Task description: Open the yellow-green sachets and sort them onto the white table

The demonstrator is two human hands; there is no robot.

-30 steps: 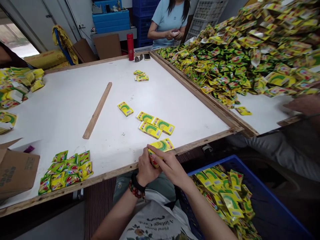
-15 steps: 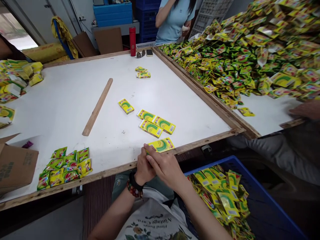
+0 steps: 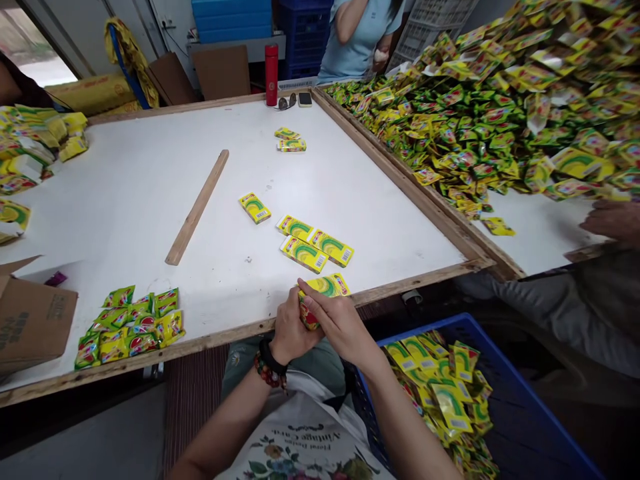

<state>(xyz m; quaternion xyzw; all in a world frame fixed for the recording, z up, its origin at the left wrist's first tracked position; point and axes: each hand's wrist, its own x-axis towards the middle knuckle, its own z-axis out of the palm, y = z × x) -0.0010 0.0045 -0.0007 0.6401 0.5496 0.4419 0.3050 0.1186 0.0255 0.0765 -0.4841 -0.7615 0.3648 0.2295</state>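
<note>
At the table's front edge, my left hand is closed around a small yellow-green packet with a red picture on it. My right hand presses against the same packet from the right, its fingers partly covering it. Just beyond the fingers lies a flat yellow box with a green curved print. Farther in, three similar yellow boxes lie side by side and touching, and a single yellow box rests to their left.
A wooden strip lies across the white table. Small packets form a group at front left beside a cardboard box. A blue crate of yellow packs stands at my right. Packets pile high beyond the divider.
My hands have shifted slightly, and the packet's red face now shows between them, where it was mostly covered before. The view has moved a little.
</note>
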